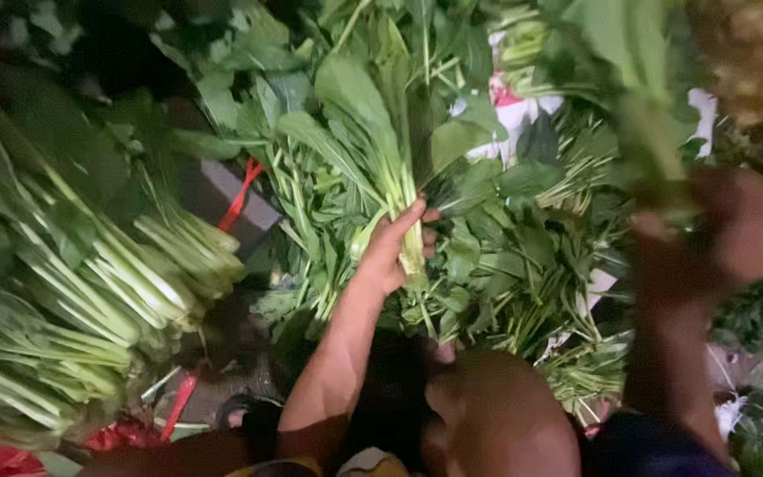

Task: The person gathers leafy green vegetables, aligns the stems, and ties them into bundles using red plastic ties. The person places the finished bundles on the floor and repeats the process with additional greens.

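My left hand is closed around the pale stems of a bunch of leafy greens, whose broad leaves fan away from me. My right hand is blurred at the right and is closed on the stems of a second green bunch, raised above the pile. Both hands are over a heap of loose leafy greens spread on the ground.
Bundles of pale-stalked greens are stacked at the left, with red ties among them. White paper shows under the leaves at the back. A rounded brown shape lies low in the middle between my arms; I cannot tell what it is.
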